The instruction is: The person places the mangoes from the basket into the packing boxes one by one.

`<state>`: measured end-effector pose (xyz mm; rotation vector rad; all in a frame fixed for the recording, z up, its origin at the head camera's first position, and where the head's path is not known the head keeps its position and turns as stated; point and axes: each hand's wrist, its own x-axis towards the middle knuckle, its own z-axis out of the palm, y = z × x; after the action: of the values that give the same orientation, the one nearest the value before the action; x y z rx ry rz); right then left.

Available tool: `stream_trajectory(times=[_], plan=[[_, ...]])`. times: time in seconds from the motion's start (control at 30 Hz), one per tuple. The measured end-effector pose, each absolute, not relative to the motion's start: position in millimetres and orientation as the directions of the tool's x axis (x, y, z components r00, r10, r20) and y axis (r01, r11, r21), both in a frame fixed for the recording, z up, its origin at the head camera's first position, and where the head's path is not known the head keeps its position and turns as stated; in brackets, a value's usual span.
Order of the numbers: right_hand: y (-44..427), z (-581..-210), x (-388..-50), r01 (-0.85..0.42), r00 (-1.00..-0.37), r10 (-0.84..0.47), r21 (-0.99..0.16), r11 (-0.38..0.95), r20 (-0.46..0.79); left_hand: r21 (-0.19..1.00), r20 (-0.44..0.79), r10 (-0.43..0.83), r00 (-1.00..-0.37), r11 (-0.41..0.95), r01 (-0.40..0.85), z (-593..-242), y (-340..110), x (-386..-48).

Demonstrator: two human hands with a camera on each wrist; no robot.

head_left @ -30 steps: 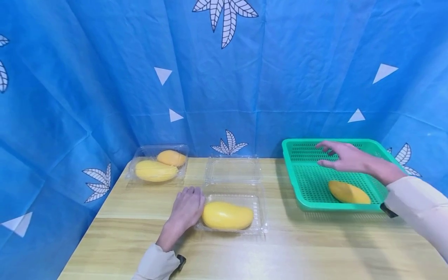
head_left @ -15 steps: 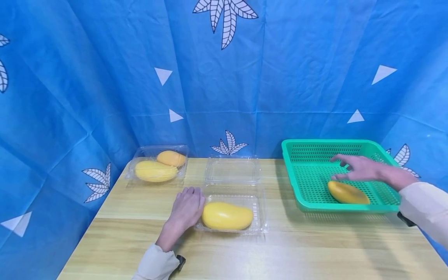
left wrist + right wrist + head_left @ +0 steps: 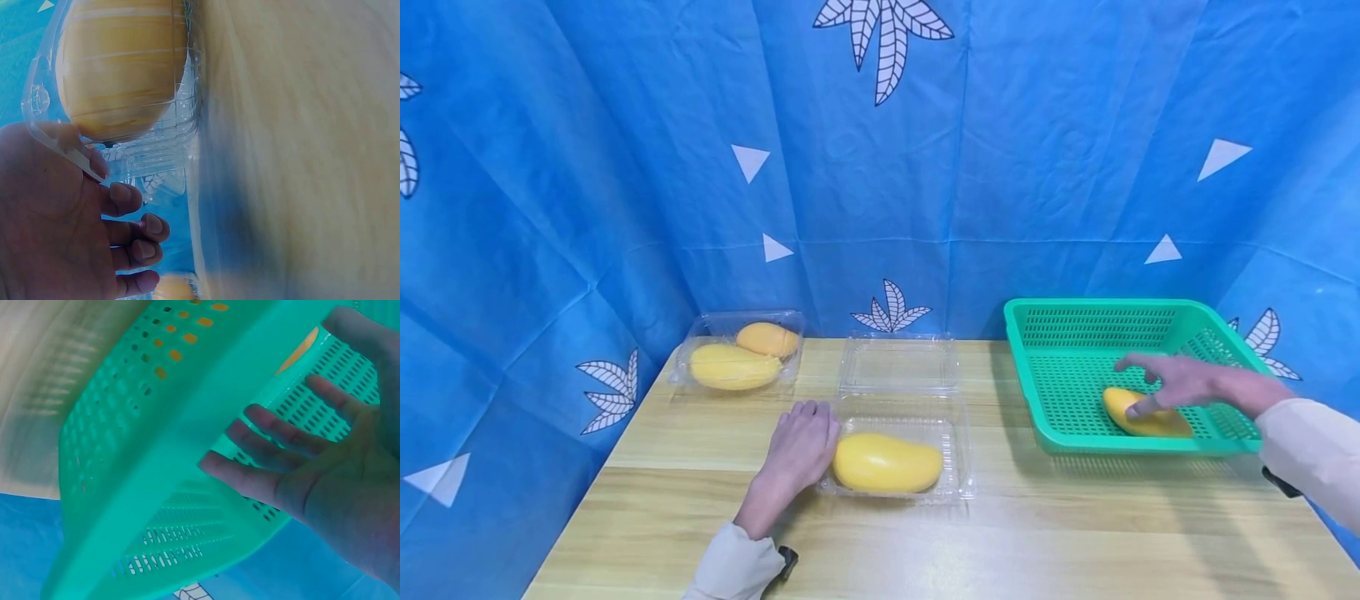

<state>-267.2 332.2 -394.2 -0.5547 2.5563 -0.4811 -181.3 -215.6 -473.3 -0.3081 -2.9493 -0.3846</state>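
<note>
My left hand (image 3: 799, 446) holds the left edge of an open clear plastic clamshell box (image 3: 957, 467), its rim between thumb and index finger in the left wrist view, the other fingers loosely bent. One yellow mango (image 3: 887, 463) lies in the front of the box's base. My right hand (image 3: 1183, 385) is inside the green basket (image 3: 1028, 400), fingers spread above an orange-yellow mango (image 3: 1118, 402) and partly hiding it. The thumb overlaps this mango in the head view; whether it touches cannot be told. In the right wrist view the fingers hold nothing.
Another clear clamshell box (image 3: 685, 367), at the back left, contains a yellow mango (image 3: 733, 367) and a smaller orange one (image 3: 767, 339). The open box's lid (image 3: 898, 364) lies back toward the blue curtain (image 3: 880, 183). Everything stands on a wooden table (image 3: 1000, 542).
My right hand has shifted right and lowered toward the mango in the basket, its thumb now coming over the fruit. The left hand and the boxes have stayed put.
</note>
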Motion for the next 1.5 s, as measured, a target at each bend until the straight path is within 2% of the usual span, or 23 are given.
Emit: stream_trajectory(times=[0.2,0.8,1.07,1.33,1.5], plan=[[333.5,-398.1,-264.0,-0.192,-0.781,-0.399,-0.424,0.885,-0.480,0.240,0.162,0.188,-0.969,0.945,0.223,-474.5,-215.9,-181.5],[321.2,-399.6,-267.7,-0.112,-0.718,-0.358,-0.409,0.906,-0.597,0.245,0.184,0.188,-0.965,0.942,0.230,-475.5,-216.7,-181.8],[323.5,-401.0,-264.7,-0.138,-0.715,-0.378,-0.412,0.901,-0.588,0.253,0.183,0.190,-0.965,0.939,0.233,-476.0,-216.5,-182.8],[325.4,-397.0,-262.3,-0.170,-0.754,-0.386,-0.409,0.897,-0.531,0.249,0.169,0.187,-0.968,0.942,0.226,-475.1,-216.7,-182.2],[325.1,-392.3,-263.1,-0.217,-0.784,-0.436,-0.464,0.859,-0.441,0.245,0.173,0.191,-0.966,0.942,0.230,-474.9,-216.5,-182.5]])
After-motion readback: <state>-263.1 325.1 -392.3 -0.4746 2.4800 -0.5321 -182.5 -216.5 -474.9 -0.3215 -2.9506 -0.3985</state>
